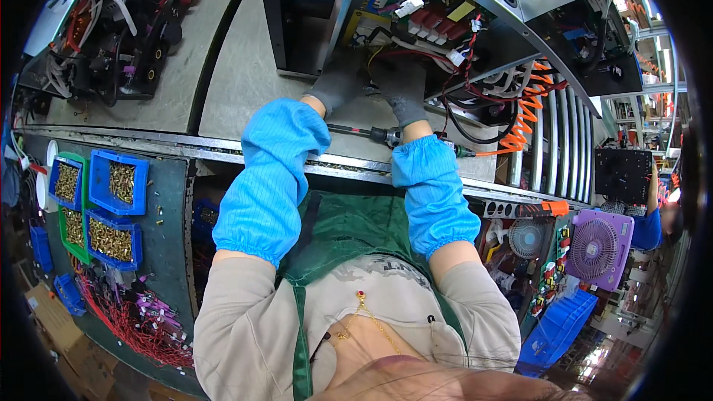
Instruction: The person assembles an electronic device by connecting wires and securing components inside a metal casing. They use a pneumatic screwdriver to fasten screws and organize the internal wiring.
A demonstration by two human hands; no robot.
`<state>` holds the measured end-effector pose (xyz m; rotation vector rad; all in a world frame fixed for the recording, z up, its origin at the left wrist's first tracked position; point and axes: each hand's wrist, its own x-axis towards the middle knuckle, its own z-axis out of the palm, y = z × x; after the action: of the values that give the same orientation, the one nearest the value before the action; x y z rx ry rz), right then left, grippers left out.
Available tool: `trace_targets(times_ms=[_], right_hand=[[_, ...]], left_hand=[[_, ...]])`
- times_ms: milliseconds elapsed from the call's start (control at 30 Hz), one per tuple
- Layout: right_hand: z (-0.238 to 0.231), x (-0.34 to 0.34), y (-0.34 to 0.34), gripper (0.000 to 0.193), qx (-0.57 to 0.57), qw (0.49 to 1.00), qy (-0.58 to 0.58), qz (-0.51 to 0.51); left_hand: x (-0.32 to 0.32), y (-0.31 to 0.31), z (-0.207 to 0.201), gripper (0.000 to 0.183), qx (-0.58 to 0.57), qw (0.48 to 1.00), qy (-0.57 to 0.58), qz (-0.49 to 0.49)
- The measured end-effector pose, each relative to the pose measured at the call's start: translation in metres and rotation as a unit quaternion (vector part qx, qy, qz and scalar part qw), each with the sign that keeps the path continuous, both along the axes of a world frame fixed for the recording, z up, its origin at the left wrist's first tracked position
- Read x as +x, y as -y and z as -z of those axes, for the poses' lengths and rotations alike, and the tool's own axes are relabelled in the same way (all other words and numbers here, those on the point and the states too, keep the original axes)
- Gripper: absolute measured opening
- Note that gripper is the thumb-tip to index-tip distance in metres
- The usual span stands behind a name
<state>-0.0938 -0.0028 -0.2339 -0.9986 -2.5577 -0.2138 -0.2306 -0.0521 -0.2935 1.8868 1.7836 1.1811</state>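
View from above of an assembly station. The grey counter (245, 82) fills the upper middle of the field, and its metal front edge runs from nine o'clock toward three o'clock. At twelve o'clock an open metal chassis (475, 0) rests on the counter, exposing red, black and blue wiring (453, 59) and a row of components. Both hands wear grey gloves and blue sleeve covers (271, 171). The left hand (338, 85) and the right hand (401, 89) reach side by side into the lower opening of the chassis, just above centre; their fingers are hidden among the wires, so how far they are closed and what they grip cannot be told. A powered screwdriver (371, 134) lies on the counter just below the right wrist, its orange coiled hose (527, 115) trailing toward two o'clock. At nine o'clock, blue bins (119, 182) of brass-coloured screws sit on a dark panel, with loose red and purple wires (137, 319) at seven o'clock. A second wired unit (122, 30) lies at ten o'clock. A purple fan (598, 249) stands at four o'clock, beside another person's blue sleeve (648, 226).
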Motion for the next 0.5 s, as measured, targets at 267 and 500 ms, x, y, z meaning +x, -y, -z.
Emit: trace_targets(times_ms=[267, 500], right_hand=[[0.002, -0.003, 0.003, 0.026, -0.073, 0.991, -0.072, 0.083], [0.013, -0.01, 0.002, 0.019, -0.003, 0.992, -0.041, 0.12]], left_hand=[[0.011, 0.009, -0.032, 0.039, -0.045, 0.998, -0.02, -0.032], [0.028, -0.005, 0.004, 0.017, 0.118, 0.977, -0.011, -0.179]])
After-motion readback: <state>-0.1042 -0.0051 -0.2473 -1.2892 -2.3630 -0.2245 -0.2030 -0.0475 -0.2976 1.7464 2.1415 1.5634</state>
